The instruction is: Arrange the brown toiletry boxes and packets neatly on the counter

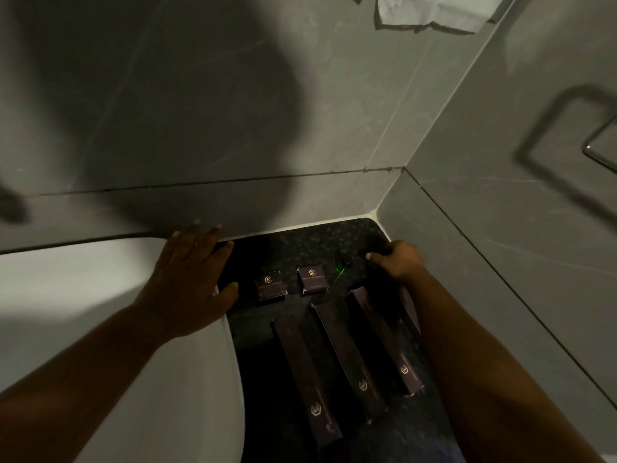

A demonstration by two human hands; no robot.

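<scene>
Two small square brown boxes [271,285] [313,279] lie side by side near the back of the black speckled counter [300,240]. In front of them three long brown boxes [305,379] [347,359] [384,342] lie roughly parallel, slanting away from me. A fourth long brown box [410,309] shows partly under my right wrist. My right hand [399,264] has its fingers curled over that box's far end by the right wall. My left hand [193,279] rests flat with fingers spread on the counter's left edge, holding nothing.
A small green object [341,269] sits between the right square box and my right hand. A white basin [100,312] borders the counter on the left. Grey tiled walls close the back and right, with a metal towel ring [597,145] and white paper [434,11] above.
</scene>
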